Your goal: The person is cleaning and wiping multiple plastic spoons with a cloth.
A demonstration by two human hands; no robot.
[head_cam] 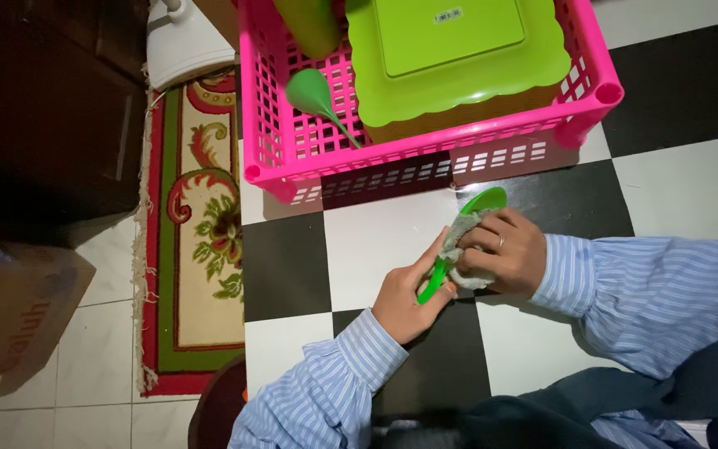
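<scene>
While my left hand (406,298) pinched the handle of the green spoon (459,241), my right hand (504,249) pressed a grey cloth (461,237) round its middle. So both sets of fingers were closed: the left narrow on the handle's end, thumb on top, the right curled over the cloth with the spoon inside the fold. The spoon hung low over the checkered floor (376,241), over the seam between a white tile and a black one, bowl pointing up towards the basket (425,154), handle down towards me.

How far along? By my reckoning, mid-wipe. The bowl poked out clean and bright past the cloth, the shaft was covered, and only the handle end showed below. I couldn't tell whether it was wet or dry. It looked like one piece among several: in the pink basket just ahead there already lay another green spoon-like utensil (316,96), a square green tray (454,54) bottom up, and part of a green cup (309,25) at the far edge. This spoon was not in there yet.

Further left lay a red patterned rug (201,224), a white iron (180,41) at its top, and a cardboard box (10,308) in the dim corner.
</scene>
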